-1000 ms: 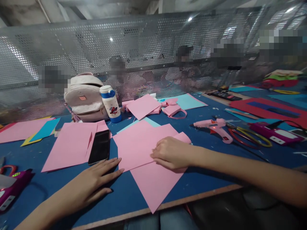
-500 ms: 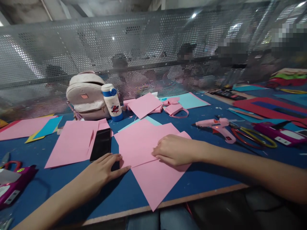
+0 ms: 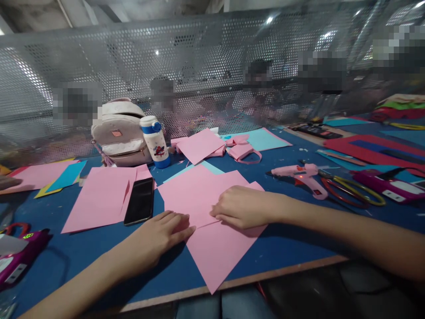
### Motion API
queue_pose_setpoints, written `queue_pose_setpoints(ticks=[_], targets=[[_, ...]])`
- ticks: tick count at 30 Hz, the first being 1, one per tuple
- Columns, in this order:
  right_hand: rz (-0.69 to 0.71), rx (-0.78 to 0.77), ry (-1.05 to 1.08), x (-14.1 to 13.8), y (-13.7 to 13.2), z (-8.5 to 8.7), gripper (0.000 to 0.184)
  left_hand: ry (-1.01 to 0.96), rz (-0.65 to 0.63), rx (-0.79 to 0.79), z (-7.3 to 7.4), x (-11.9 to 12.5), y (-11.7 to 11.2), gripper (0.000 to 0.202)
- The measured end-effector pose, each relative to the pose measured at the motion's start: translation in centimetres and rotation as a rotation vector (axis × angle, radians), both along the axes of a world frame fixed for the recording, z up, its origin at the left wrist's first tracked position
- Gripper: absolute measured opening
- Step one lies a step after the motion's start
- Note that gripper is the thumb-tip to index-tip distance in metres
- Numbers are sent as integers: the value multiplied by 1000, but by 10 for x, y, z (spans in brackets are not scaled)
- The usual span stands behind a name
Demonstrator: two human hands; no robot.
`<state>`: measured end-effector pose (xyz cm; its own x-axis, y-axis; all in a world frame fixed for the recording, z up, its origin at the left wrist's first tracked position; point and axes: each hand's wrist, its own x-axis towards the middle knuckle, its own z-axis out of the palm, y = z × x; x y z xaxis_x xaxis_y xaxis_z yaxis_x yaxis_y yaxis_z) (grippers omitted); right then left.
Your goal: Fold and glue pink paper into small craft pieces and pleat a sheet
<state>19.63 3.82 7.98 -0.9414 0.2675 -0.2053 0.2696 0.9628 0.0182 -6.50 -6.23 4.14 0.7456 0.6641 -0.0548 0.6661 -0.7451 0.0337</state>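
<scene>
A large pink paper sheet point(image 3: 215, 252) lies folded on the blue table point(image 3: 299, 235), one corner hanging over the front edge. My right hand point(image 3: 241, 206) rests on the fold line, fingers curled and pressing the paper down. My left hand point(image 3: 159, 237) lies flat with fingers stretched out, its fingertips on the left end of the fold. A black phone point(image 3: 140, 200) lies just left of the sheet on another pink sheet point(image 3: 99, 199).
A pink glue gun point(image 3: 299, 173) and scissors point(image 3: 352, 188) lie to the right. A white bottle point(image 3: 153, 141) and a pale backpack point(image 3: 117, 133) stand at the back beside a perforated metal screen point(image 3: 199, 66). A magenta device point(image 3: 18, 254) sits at the left edge. People sit behind the screen.
My left hand slid right from beside the phone onto the left end of the pink sheet's fold. My right hand stayed on the fold.
</scene>
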Motion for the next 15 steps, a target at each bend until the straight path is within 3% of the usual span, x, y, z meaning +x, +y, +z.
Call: queue_pose_setpoints(ticks=[9,15], targets=[[16,12,-37,-1,2,3,27,85,-39,73,-1,24,19,81],[-26,-86,-29,-3,12,9,29,189,-108,151,-2,43,31,69]])
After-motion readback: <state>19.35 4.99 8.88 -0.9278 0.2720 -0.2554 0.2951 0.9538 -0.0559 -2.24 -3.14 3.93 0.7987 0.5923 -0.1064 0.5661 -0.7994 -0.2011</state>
